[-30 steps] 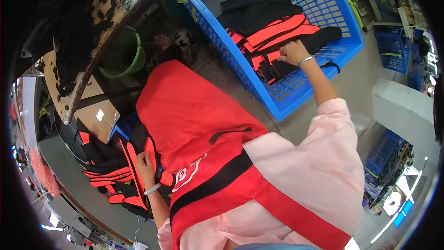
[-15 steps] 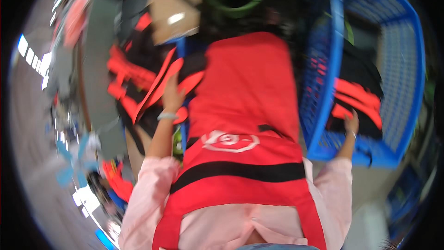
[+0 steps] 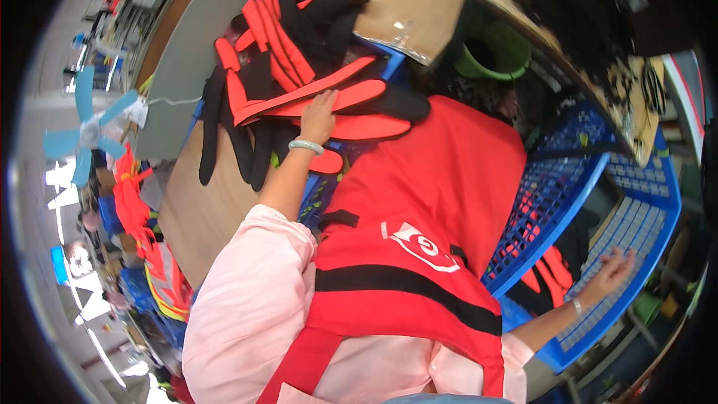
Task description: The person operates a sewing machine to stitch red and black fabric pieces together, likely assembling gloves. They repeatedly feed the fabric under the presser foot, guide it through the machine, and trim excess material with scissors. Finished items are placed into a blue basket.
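Note:
On the left, a pile of black and orange fabric pieces [image 3: 280, 37] with long rounded ends lies heaped. My left hand [image 3: 318, 118] is closed over some orange and black fabric pieces [image 3: 366, 127] at the pile's near side, their ends fanning out to the right. The parts under my fingers are hidden. At the right, my right hand [image 3: 612, 278] is over the blue plastic basket [image 3: 658, 217], fingers apart and nothing in them. More orange and black pieces [image 3: 553, 277] lie in that basket, partly covered by its near wall.
My red apron [image 3: 449, 157] spreads across the middle. A cardboard box [image 3: 411, 7] and a green bucket [image 3: 497, 60] stand at the back. A wooden tabletop [image 3: 538, 37] with dark scraps juts in at the upper right. A blue fan [image 3: 90, 135] is at far left.
My view has turned, so the scene looks tilted. My right hand has come away from the pieces in the basket. My left hand stays at the pile on the left.

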